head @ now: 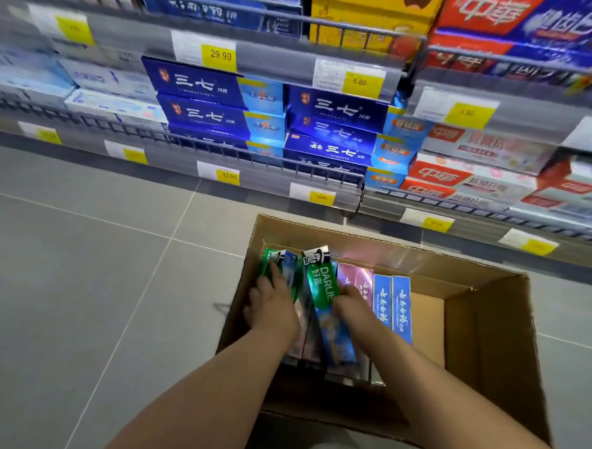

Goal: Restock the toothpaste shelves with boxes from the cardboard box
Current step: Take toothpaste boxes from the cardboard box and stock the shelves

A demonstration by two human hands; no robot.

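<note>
**Both grips down in the carton**

Forearms are seen reaching down from the lower edge of the view into an open cardboard box (487, 337). The left grip (270, 302) is clenched over a green box (269, 257) standing against the carton's left wall, with the fingers curled across its upper face. The right grip (350, 304) is grasping the green Darlie box (322, 287) along its right edge. The fingers are tucked down between that box and the pink boxes (355, 279) just beside it, and the thumb is hidden. The Darlie box is raised above its neighbours and tilted, far end highest, lying between the two grips.

Right of the pink boxes, two light blue boxes (392, 298) are stood on edge, touching each other. Past them the carton's brown bottom is exposed as far as the right wall. All stock in the carton is packed toward its left half.

The carton is set on a grey tiled floor (80, 247), near the foot of the shelves (256, 160). Dark blue toothpaste boxes (199, 85) are stacked on the lower shelf behind a wire rail, directly beyond the carton. Red and white boxes (461, 178) are stacked to their right. Pale boxes at the left are blurred. Yellow price tags (220, 55) are fixed along the shelf fronts. Yellow cartons (360, 15) are noted on the upper shelf.
</note>
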